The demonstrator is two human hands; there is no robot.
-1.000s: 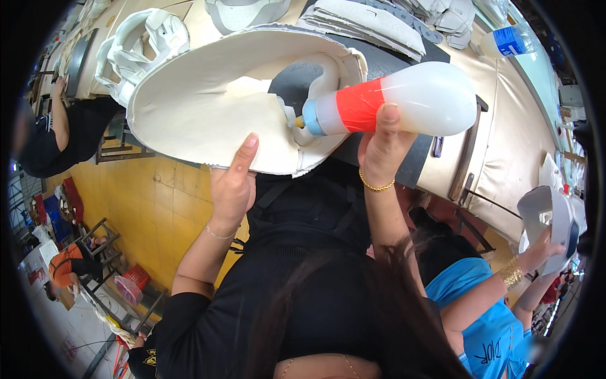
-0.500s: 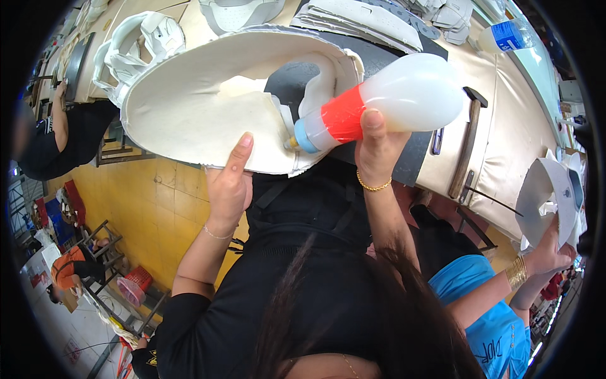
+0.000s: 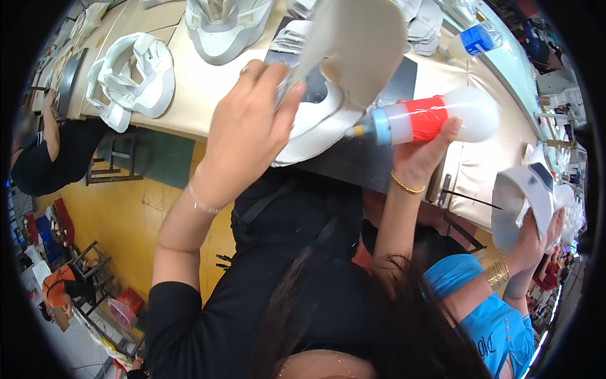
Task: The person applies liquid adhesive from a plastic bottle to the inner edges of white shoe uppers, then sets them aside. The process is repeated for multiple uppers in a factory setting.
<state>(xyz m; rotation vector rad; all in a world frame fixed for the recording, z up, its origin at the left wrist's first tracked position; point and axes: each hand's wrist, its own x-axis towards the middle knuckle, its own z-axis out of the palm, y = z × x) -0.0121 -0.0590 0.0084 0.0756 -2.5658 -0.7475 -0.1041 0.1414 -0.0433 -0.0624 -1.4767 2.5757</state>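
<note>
My left hand [image 3: 249, 126] is closed on the edge of a white shoe upper [image 3: 363, 47], which stands tilted above the table and is partly smeared by motion. My fingers cover part of its near edge. In my right hand [image 3: 420, 158] is a translucent squeeze bottle [image 3: 470, 114] with red tape round its middle and a light blue collar. The bottle lies nearly level, its yellowish nozzle pointing left beside the upper's lower edge. Whether the tip touches the upper, I cannot tell. Milky-white contents show in the bottle.
White-and-grey shoe uppers [image 3: 142, 76] lie on the beige table [image 3: 180, 95] at left. Under my work is a dark board [image 3: 379, 155]. Stacked white pieces [image 3: 424, 25] and a blue-labelled bottle [image 3: 476, 41] are at the back. A co-worker [image 3: 483, 303] at right holds another upper [image 3: 511, 202].
The upper has swung up and away from me, from nearly flat to tilted. My left hand has risen with it, now back-side up. The squeeze bottle has moved right and turned more level.
</note>
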